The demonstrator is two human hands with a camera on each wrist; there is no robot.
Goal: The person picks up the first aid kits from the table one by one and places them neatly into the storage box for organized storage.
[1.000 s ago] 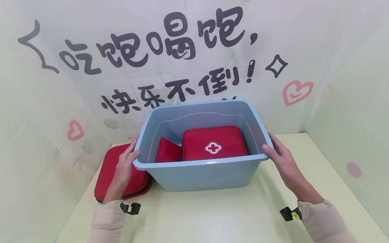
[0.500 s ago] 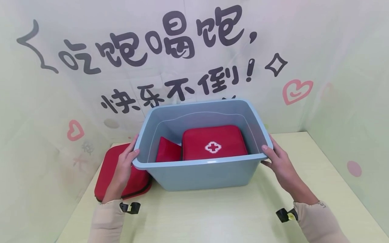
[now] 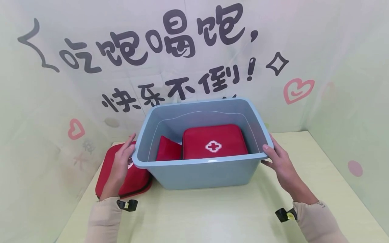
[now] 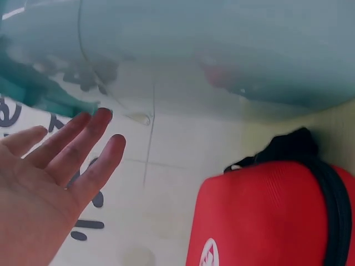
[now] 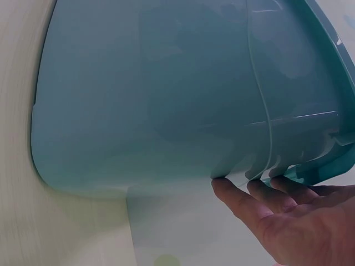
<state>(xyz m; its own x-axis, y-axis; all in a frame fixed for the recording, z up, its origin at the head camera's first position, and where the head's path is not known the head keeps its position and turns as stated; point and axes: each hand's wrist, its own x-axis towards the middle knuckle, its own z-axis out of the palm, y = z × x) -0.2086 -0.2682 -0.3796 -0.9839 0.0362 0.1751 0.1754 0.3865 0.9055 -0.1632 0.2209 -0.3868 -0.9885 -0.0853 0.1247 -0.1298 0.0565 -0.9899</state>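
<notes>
A light blue plastic storage bin (image 3: 200,177) stands on the table with its open top tipped towards me. Inside it lie a red first aid bag (image 3: 214,136) with a white-edged cross and a smaller red piece (image 3: 168,148) at its left. My right hand (image 3: 282,165) holds the bin's right rim, thumb on top and fingertips against the outer wall, as the right wrist view shows. My left hand (image 3: 120,165) is just off the left rim, fingers extended; in the left wrist view they hang apart from the wall. Below that hand is a second red first aid bag (image 4: 266,210) with a black zip edge.
The pale wooden table (image 3: 212,216) runs up to a printed wall sheet (image 3: 91,30) with dark lettering and pink hearts close behind the bin. More sheeting (image 3: 349,111) closes off the right side, and the left side is walled too.
My left hand has let go of the bin's left rim and shifted slightly left, its fingers spreading. My right hand still holds the right rim, and the bin stays in place.
</notes>
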